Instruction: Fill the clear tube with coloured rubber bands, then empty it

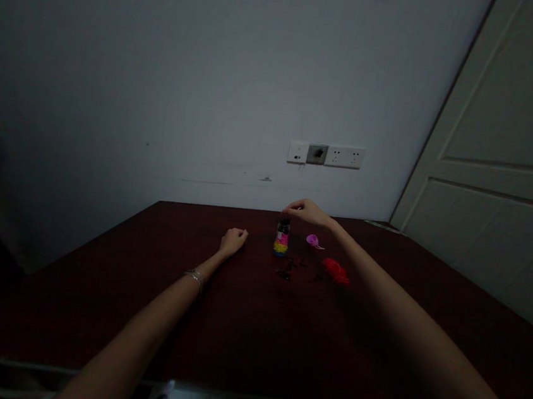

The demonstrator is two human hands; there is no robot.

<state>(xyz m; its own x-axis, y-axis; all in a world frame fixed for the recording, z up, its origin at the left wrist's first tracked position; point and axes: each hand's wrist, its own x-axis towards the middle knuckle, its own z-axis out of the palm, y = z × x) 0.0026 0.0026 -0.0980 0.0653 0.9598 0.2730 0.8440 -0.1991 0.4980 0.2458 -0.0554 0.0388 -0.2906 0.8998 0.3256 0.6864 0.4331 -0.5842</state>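
A small clear jar (281, 242) stands upright on the dark red table, filled in layers of blue, yellow and pink, with black pieces at its mouth. Over the jar's top, my right hand (307, 212) has its fingers pinched together; whatever is between them is too small and dark to make out. My left hand (233, 242) rests on the table left of the jar, loosely closed, with nothing visible in it. Small thin black pieces (284, 275) lie scattered in front of the jar. To their right is a bright red heap (336, 271) of small pieces.
A pink lid-like piece with a tail (312, 240) lies right of the jar. The table (233, 335) runs back to a pale wall (211, 92) with sockets (344, 157). At the right stands a white panelled door (504, 155). The light is dim.
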